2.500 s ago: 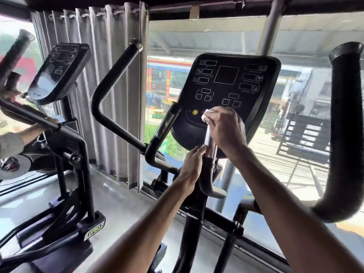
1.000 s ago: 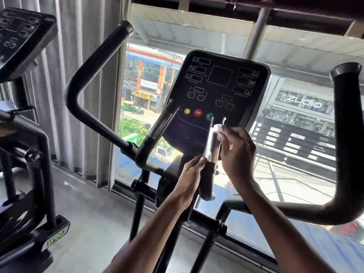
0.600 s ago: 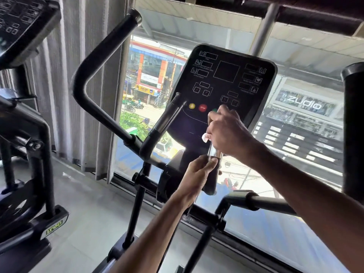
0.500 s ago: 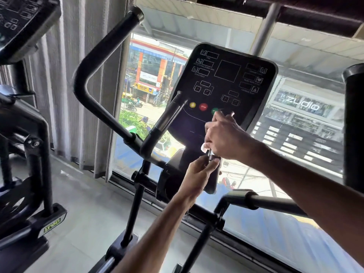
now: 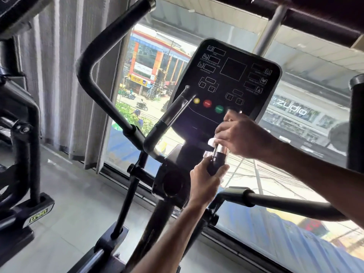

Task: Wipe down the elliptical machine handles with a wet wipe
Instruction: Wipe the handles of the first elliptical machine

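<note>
Lead: Status pls: where's the wipe (image 5: 211, 142)?

Crew: Bunched under the right grip (image 5: 242, 136), which is curled over the chrome sensor strip of the short fixed handle (image 5: 217, 161), just right of centre, below the console (image 5: 232, 75). Only a small white corner shows at the left edge of the fingers; the rest is hidden btwn palm & metal.

Lead: Left grip?

Crew: The left grip (image 5: 206, 180) clasps the black lower part of the same handle, just beneath the right one. Prob. there to brace the post so rubbing pressure doesn't rock it. That's my read, not sth visible.

Lead: Why wrap instead of dabbing?

Crew: It's a round bar. Closing fingers round it w/ the wipe inside covers the whole circumference in one pass. Looks like mid-stroke on the chrome part.

Lead: Other handles?

Crew: The twin short handle (image 5: 173, 115) sits left of the console, neither grip on it. A long swing arm (image 5: 98, 56) rises at far left, and another thick one (image 5: 356, 125) is at the right edge. Can't tell if any are wiped.

Lead: Next?

Crew: My guess: run along the bar, then switch over. The left grip would need to shift so the black section gets covered too. Risk: the wipe slipping out.

Lead: Surroundings?

Crew: A 2nd machine (image 5: 25, 134) at near left, a curtain (image 5: 65, 75) behind it, a window (image 5: 285, 233) w/ the street beyond.
</note>
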The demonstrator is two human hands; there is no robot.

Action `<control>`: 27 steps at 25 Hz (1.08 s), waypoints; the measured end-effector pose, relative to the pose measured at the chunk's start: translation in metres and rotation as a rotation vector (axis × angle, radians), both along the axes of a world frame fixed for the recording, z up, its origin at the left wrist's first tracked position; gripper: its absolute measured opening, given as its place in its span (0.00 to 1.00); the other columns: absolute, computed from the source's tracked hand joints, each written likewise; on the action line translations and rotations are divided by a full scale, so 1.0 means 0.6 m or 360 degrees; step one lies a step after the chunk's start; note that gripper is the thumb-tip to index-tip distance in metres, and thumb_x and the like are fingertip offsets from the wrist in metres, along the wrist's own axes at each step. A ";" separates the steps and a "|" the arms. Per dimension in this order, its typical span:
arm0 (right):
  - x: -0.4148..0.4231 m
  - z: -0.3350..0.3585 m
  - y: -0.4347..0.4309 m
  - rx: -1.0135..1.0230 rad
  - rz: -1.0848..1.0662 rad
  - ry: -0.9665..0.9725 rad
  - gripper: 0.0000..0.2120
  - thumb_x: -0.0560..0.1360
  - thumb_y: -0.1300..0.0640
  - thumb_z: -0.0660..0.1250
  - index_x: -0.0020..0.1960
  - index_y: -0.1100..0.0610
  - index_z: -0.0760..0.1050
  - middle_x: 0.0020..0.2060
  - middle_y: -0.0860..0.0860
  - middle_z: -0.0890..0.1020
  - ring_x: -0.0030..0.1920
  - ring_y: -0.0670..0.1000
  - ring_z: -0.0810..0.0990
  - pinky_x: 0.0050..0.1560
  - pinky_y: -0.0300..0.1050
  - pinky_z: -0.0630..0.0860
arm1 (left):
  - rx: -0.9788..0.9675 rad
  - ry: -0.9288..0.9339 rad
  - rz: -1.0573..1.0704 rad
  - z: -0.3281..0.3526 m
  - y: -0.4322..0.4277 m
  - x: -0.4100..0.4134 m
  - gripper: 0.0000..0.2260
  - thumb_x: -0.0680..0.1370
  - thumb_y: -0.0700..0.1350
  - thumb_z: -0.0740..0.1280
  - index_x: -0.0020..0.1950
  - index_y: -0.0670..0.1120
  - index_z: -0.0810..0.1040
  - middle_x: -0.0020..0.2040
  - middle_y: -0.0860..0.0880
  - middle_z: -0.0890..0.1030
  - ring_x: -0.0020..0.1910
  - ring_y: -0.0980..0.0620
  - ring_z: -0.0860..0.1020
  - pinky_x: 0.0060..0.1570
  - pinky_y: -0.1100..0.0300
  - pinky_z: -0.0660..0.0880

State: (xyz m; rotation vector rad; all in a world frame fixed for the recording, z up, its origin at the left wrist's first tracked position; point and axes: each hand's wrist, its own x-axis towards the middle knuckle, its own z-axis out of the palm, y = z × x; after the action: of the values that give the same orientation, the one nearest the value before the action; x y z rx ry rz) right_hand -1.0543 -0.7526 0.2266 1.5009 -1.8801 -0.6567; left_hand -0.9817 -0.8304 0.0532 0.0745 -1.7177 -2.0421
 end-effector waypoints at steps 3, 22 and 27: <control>-0.008 0.015 0.005 -0.0477 0.0017 -0.0046 0.06 0.76 0.57 0.72 0.47 0.57 0.87 0.46 0.49 0.87 0.50 0.55 0.74 0.55 0.52 0.75 | 0.0005 0.0015 -0.0019 -0.004 -0.003 -0.005 0.13 0.70 0.59 0.75 0.47 0.51 0.82 0.35 0.53 0.82 0.32 0.54 0.79 0.40 0.43 0.84; 0.018 -0.131 -0.034 -0.2776 -0.0247 -0.1118 0.15 0.81 0.46 0.66 0.40 0.51 0.85 0.36 0.46 0.84 0.38 0.43 0.80 0.42 0.43 0.75 | -0.0049 0.0066 -0.0035 0.000 -0.001 0.006 0.08 0.75 0.53 0.76 0.49 0.50 0.83 0.38 0.44 0.84 0.36 0.40 0.83 0.39 0.40 0.84; -0.046 -0.087 -0.012 -0.2948 -0.0236 -0.2873 0.12 0.75 0.47 0.69 0.49 0.55 0.81 0.45 0.59 0.79 0.38 0.53 0.76 0.39 0.47 0.72 | 0.0011 0.0053 -0.0091 0.015 -0.006 0.019 0.04 0.78 0.44 0.75 0.51 0.46 0.85 0.42 0.38 0.83 0.35 0.50 0.81 0.34 0.58 0.83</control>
State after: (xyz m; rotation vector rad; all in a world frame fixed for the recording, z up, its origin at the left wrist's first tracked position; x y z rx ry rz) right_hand -1.0819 -0.7596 0.1742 0.2030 -1.9366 2.5006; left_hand -0.9706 -0.8343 0.0622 -0.0066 -1.7109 -2.0789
